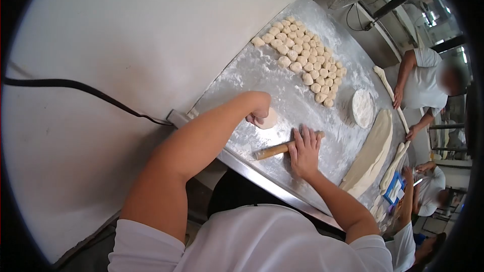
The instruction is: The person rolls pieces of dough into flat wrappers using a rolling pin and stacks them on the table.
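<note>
My left hand (259,109) has its fingers curled at the edge of a small flattened dough round (267,120), pinching its near-left side. Part of the round is hidden behind the hand. Across a wooden rolling pin (275,151) lies my right hand (305,152), palm down, with its fingers stretched out and apart over the pin. The pin rests on the floured metal table (237,83), a short way to the right of the dough round.
Several dough balls (302,53) cluster at the back of the table. A plate of flour (363,108) and a long dough slab (370,153) lie to the right. A co-worker (421,78) handles a dough rope (390,90) opposite. A wall (151,30) borders the left.
</note>
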Demonstrator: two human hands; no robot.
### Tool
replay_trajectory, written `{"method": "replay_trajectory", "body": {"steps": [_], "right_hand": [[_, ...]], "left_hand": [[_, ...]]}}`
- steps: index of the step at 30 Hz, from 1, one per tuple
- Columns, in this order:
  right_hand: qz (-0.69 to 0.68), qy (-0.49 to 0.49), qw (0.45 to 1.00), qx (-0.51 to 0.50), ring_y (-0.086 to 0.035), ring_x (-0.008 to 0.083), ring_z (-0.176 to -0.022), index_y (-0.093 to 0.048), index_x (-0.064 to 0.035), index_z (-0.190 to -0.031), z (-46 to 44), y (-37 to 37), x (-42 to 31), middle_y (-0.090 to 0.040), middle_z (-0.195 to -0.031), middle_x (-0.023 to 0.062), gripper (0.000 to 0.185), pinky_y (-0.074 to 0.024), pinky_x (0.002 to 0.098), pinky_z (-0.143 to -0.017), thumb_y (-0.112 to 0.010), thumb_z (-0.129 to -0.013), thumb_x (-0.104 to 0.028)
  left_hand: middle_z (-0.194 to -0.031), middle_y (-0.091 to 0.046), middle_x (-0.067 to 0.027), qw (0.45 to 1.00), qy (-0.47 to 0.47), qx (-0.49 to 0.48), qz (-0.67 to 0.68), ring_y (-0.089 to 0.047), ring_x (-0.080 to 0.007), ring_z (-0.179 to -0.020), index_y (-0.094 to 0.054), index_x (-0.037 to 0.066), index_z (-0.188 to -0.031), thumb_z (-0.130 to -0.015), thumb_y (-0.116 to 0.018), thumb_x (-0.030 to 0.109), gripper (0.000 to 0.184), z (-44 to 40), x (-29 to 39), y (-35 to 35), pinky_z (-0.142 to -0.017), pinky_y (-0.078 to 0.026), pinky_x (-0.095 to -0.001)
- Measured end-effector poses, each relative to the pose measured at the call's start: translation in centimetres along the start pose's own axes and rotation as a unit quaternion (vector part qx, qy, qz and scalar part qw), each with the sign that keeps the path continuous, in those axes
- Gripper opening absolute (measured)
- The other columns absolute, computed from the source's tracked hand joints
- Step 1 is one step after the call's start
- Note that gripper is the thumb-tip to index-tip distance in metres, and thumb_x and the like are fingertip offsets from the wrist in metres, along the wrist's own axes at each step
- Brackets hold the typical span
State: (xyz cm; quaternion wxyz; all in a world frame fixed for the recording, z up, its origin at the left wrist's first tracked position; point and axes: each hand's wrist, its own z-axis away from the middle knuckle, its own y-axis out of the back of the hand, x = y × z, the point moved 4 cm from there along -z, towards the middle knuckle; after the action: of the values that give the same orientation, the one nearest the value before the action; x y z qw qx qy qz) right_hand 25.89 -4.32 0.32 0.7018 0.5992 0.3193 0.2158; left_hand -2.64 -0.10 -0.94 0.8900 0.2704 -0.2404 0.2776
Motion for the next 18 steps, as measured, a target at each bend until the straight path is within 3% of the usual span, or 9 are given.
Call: {"method": "replay_trajectory", "body": {"steps": [4, 7, 11, 14, 15, 18], "right_hand": [[0.027, -0.090, 0.995, 0.025, -0.023, 0.0463, -0.164, -0.033, -0.0092, -0.172, -11.2, 0.0, -2.1, -0.025, -0.178, 0.0250, 0.074, -0.0112, 0.0660, -0.132, -0.047, -0.112, -0.049], [0.019, -0.101, 0.983, 0.152, -0.028, 0.0448, -0.162, -0.034, 0.0008, -0.168, -20.0, 1.3, -3.5, -0.032, -0.176, 0.0244, 0.077, -0.0167, 0.0629, -0.132, -0.050, -0.110, -0.047], [-0.093, -0.039, 0.970, 0.220, -0.040, 0.0458, -0.153, -0.045, 0.0024, -0.159, -17.9, 1.1, -2.8, -0.046, -0.165, 0.0257, 0.067, -0.0226, 0.0612, -0.130, -0.055, -0.108, -0.040], [-0.020, -0.043, 0.995, 0.088, -0.037, 0.0487, -0.154, -0.050, -0.0021, -0.158, -6.4, -0.9, -1.7, -0.045, -0.165, 0.0254, 0.062, -0.0178, 0.0655, -0.129, -0.054, -0.108, -0.039], [-0.020, 0.012, 0.996, 0.092, -0.036, 0.0502, -0.154, -0.050, -0.0057, -0.160, -3.1, -0.7, -1.3, -0.043, -0.167, 0.0253, 0.062, -0.0140, 0.0679, -0.129, -0.054, -0.108, -0.039], [-0.001, 0.039, 0.999, 0.033, -0.032, 0.0505, -0.157, -0.045, -0.0089, -0.165, -1.6, -0.4, 0.1, -0.036, -0.172, 0.0262, 0.067, -0.0124, 0.0697, -0.129, -0.050, -0.109, -0.044]], "left_hand": [[-0.077, -0.078, -0.0174, 1.000, 0.020, 0.008, -0.020, -0.077, -0.0261, -0.067, -0.084, 0.000, -0.090, -0.090, -0.086, 0.027, 0.027, 0.0, 0.0, 0.3, -0.060, -0.062, -0.0388], [-0.087, -0.081, -0.0183, 0.987, -0.007, 0.102, -0.121, -0.079, -0.0283, -0.076, -0.083, -0.003, -0.090, -0.086, -0.087, 0.033, 0.037, 0.2, 0.2, 1.5, -0.068, -0.063, -0.0423], [-0.097, -0.080, -0.0241, 0.968, -0.062, 0.173, -0.171, -0.079, -0.0379, -0.089, -0.084, -0.001, -0.094, -0.083, -0.085, 0.033, 0.036, -0.7, -0.5, 1.7, -0.080, -0.062, -0.0474], [-0.099, -0.079, -0.0241, 0.962, -0.091, 0.161, -0.202, -0.077, -0.0401, -0.092, -0.084, 0.003, -0.099, -0.088, -0.082, 0.031, 0.031, -1.0, 0.1, 1.2, -0.085, -0.060, -0.0496], [-0.099, -0.079, -0.0238, 0.964, -0.086, 0.150, -0.204, -0.077, -0.0402, -0.091, -0.084, 0.003, -0.100, -0.089, -0.081, 0.031, 0.030, -1.2, 0.0, 1.1, -0.085, -0.060, -0.0496], [-0.100, -0.079, -0.0235, 0.966, -0.082, 0.147, -0.198, -0.076, -0.0408, -0.091, -0.085, 0.004, -0.100, -0.090, -0.079, 0.029, 0.027, -2.0, -0.5, 1.0, -0.084, -0.060, -0.0496]]}}
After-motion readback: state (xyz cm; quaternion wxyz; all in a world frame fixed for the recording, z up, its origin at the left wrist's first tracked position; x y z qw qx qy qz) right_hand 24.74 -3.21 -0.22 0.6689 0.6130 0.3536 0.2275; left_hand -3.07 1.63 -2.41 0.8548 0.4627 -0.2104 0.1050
